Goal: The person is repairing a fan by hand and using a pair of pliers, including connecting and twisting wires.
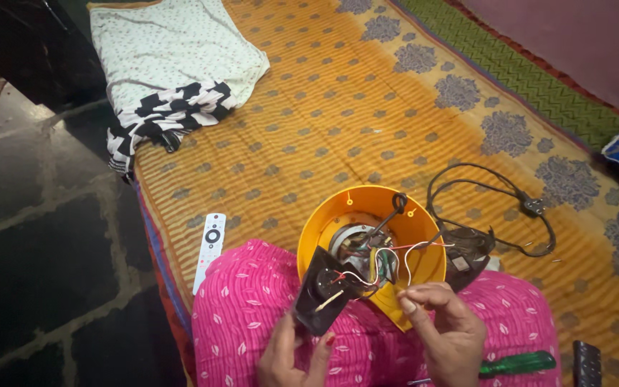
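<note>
- The person sits on a bed covered with an orange patterned sheet, legs in pink leaf-print cloth, with a yellow housing of some small appliance tipped open on the lap.
- Inside the housing sits a round metal motor, with red, white and yellow wires spilling out towards the hands.
- The left hand grips a black panel by its lower edge, fingers closed around it; the panel leans against the rim of the housing, and a few of the wires run onto its face.
- The right hand has thumb and forefinger pinched on a thin white wire just in front of the housing.
- Judging from this, the work in hand is sorting or tracing the wiring between panel and motor (whether joining or freeing cannot be told).
- The next move seems to call for a steady panel and a light pull, since the wires are thin and tangled.
- A black power cord loops on the bed to the right of the housing.
- A green-handled screwdriver lies just beside the right hand; a white remote rests near the bed's edge, and folded cloth lies well apart at the far end.
</note>
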